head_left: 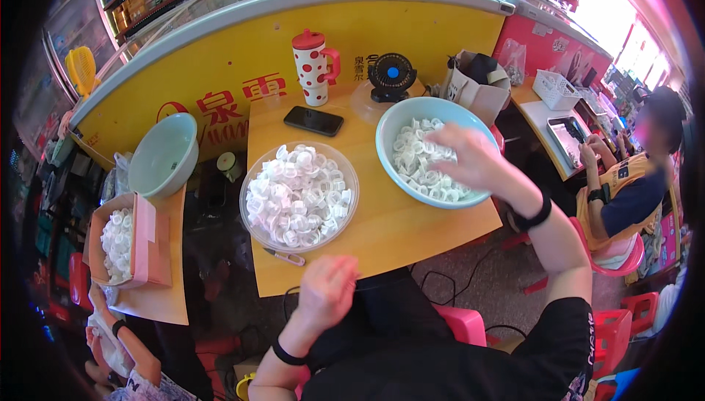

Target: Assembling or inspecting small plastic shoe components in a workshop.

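At the table's front edge is my left hand (328, 292), its fingers curled together; whatever they hold, if anything, is hidden. A clear round tub (244, 210) heaped with small white plastic ring-shaped pieces (297, 195) stands just beyond it. My right hand (461, 153) is over a light blue basin (493, 125), fingers apart above similar white pieces (422, 155) inside. I see no piece held in the right hand. A small white-handled tool (286, 257) lies between the tub and the table's front edge.
Behind the tub lie a black phone (314, 120), a spotted tumbler (311, 67) and a small black fan (391, 74). A cardboard box (477, 92) stands beyond the basin. At left are a pale basin (165, 155) and a carton (147, 243); other people sit on both sides.
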The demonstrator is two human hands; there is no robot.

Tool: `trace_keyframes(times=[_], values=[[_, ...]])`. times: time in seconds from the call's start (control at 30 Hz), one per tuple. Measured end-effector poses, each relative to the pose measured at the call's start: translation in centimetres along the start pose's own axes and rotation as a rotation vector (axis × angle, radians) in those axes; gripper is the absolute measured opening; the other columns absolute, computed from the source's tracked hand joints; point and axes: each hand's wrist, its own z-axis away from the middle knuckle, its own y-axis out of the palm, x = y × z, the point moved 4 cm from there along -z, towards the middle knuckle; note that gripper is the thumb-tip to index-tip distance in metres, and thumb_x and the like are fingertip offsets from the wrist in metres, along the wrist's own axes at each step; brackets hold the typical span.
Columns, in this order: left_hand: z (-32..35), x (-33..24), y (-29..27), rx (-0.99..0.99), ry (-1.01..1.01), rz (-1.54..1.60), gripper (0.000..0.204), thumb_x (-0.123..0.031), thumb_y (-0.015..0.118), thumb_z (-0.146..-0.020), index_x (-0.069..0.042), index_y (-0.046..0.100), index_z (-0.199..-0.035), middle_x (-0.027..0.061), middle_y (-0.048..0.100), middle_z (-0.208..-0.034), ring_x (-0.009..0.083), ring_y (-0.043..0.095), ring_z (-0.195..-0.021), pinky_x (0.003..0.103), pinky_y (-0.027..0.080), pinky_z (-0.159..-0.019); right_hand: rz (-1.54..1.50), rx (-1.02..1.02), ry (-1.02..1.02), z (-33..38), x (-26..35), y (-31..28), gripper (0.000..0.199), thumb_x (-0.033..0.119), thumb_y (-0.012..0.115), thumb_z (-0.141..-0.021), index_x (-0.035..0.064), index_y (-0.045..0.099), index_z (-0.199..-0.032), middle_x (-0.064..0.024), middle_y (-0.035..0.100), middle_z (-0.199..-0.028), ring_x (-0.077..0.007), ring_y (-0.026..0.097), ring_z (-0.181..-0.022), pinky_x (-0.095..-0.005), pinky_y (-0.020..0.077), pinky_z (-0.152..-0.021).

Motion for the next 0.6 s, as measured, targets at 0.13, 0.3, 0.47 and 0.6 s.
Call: trace_keyframes(times=[0.13, 0.3, 0.47, 0.6], values=[[1.7, 0.4, 3.3, 0.056, 0.054, 0.062, 0.027, -0.002, 0.070, -0.071, -0.001, 0.064, -0.098, 0.0110, 0.063, -0.090, 0.0286, 0.061, -0.079, 0.038, 0.049, -0.067, 0.038, -0.101, 0.268, -7.3, -8.1, -1.5, 0.056, 0.018, 0.075, -0.069, -0.0008, 0.058, -0.119, -0.0190, 0.062, -0.107, -0.0333, 0.060, -0.102, -0.0399, 0.0456, -0.090], [3.1, 3.6, 5.0, 0.148, 0.002, 0.035, 0.023, -0.004, 0.070, -0.073, -0.002, 0.066, -0.096, 0.0094, 0.064, -0.088, 0.0272, 0.061, -0.075, 0.036, 0.049, -0.066, -0.150, -0.106, 0.418, -14.2, -18.4, 2.2, 0.074, 0.014, 0.080, -0.060, -0.0006, 0.053, -0.127, -0.0202, 0.059, -0.120, -0.0310, 0.056, -0.114, -0.0369, 0.0417, -0.099], [2.9, 5.5, 5.4, 0.122, -0.082, 0.139, 0.019, -0.005, 0.071, -0.074, -0.002, 0.067, -0.093, 0.0104, 0.064, -0.087, 0.0278, 0.062, -0.073, 0.036, 0.049, -0.063, -0.163, -0.078, 0.366, -18.0, -23.2, 5.4, 0.081, 0.012, 0.082, -0.057, 0.0010, 0.050, -0.130, -0.0191, 0.058, -0.124, -0.0315, 0.053, -0.119, -0.0359, 0.0386, -0.104], [2.6, 6.4, 5.8, 0.120, -0.154, 0.210, 0.019, -0.008, 0.070, -0.077, -0.002, 0.066, -0.095, 0.0106, 0.064, -0.086, 0.0285, 0.062, -0.073, 0.036, 0.050, -0.062, -0.312, -0.019, 0.287, -18.6, -24.5, 7.7, 0.086, 0.007, 0.083, -0.056, 0.0019, 0.046, -0.133, -0.0182, 0.057, -0.125, -0.0304, 0.052, -0.121, -0.0355, 0.0381, -0.104]])
